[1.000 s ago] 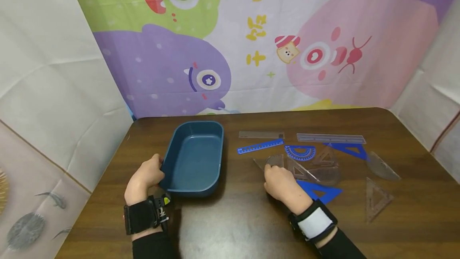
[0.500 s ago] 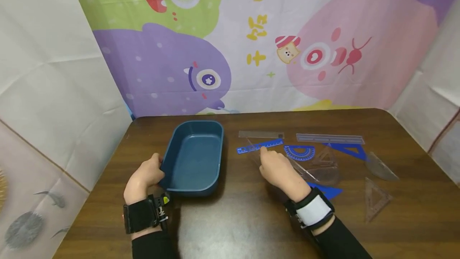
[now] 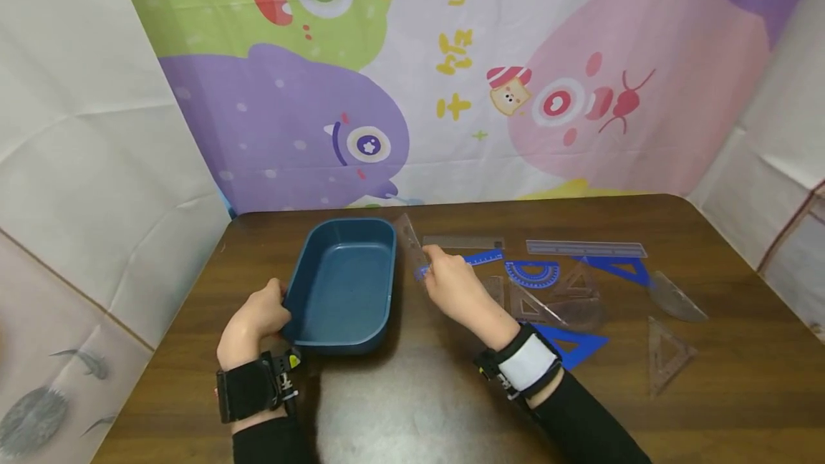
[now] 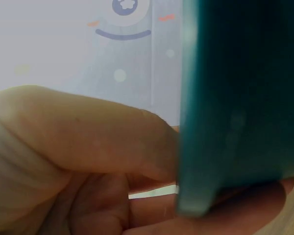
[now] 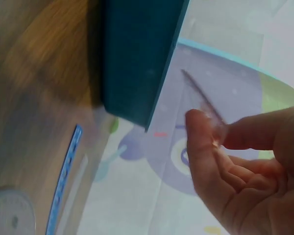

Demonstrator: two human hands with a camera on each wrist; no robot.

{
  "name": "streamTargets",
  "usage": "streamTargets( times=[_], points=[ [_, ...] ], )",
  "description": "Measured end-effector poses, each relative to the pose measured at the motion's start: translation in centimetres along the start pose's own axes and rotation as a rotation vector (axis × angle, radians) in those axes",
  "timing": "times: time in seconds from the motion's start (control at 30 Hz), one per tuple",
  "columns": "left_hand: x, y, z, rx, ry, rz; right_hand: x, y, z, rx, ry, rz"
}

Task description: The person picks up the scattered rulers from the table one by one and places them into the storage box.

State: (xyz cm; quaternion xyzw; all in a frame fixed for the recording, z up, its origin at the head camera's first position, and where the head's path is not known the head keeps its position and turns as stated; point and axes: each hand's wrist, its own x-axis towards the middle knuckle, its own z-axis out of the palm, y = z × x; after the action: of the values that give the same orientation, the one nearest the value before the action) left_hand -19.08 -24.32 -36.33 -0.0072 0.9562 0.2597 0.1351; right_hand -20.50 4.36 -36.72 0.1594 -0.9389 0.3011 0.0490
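Note:
My left hand point(image 3: 256, 315) grips the near left side of a deep blue-green tray point(image 3: 293, 341). In the left wrist view its thumb point(image 4: 112, 132) lies against the tray wall point(image 4: 191, 147) and fingers reach underneath. Just right of the tray, my right hand point(image 3: 459, 288) pinches a thin clear plastic set square point(image 3: 411, 240) between thumb and fingers. The right wrist view shows this set square point(image 5: 203, 95) almost edge-on, beside the tray's side and apart from it. Below the right hand lies a blue ruler point(image 3: 485, 257), partly hidden.
Right of the tray lie a blue protractor point(image 3: 532, 275), two blue set squares point(image 3: 583, 355), clear rulers point(image 3: 585, 248), clear protractors point(image 3: 677, 298) and clear set squares point(image 3: 667, 355), some overlapping. A printed cloth point(image 3: 451, 156) hangs behind the wooden table point(image 3: 399, 414).
My right hand has picked up the clear set square from among the drawing tools and carried it leftward to the tray's right side. The left hand keeps its grip on the tray.

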Motion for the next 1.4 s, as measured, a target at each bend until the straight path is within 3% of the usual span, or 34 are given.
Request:
streamTargets(
  times=[0.27, 0.4, 0.53, 0.7, 1.23, 1.4],
  points=[
    [0.0, -0.2, 0.1, 0.03, 0.001, -0.006, 0.7, -1.8, 2.0, 0.241, 0.003, -0.015],
    [0.0, -0.1, 0.1, 0.036, 0.007, -0.007, 1.2, -2.9, 3.3, 0.272, -0.011, -0.055],
    [-0.1, -0.1, 0.1, 0.032, 0.011, -0.005, 1.3, -4.0, 4.7, 0.214, -0.015, -0.092],
    [-0.1, -0.1, 0.1, 0.015, 0.004, -0.018, 1.3, -4.5, 6.0, 0.165, -0.045, -0.067],
    [-0.2, -0.1, -0.1, -0.012, -0.015, -0.036, 1.2, -4.9, 6.6, 0.029, -0.071, -0.137],
    [-0.1, 0.0, 0.1, -0.056, -0.028, -0.05, 1.0, -4.9, 7.0, -0.037, -0.037, -0.169]
  ],
)
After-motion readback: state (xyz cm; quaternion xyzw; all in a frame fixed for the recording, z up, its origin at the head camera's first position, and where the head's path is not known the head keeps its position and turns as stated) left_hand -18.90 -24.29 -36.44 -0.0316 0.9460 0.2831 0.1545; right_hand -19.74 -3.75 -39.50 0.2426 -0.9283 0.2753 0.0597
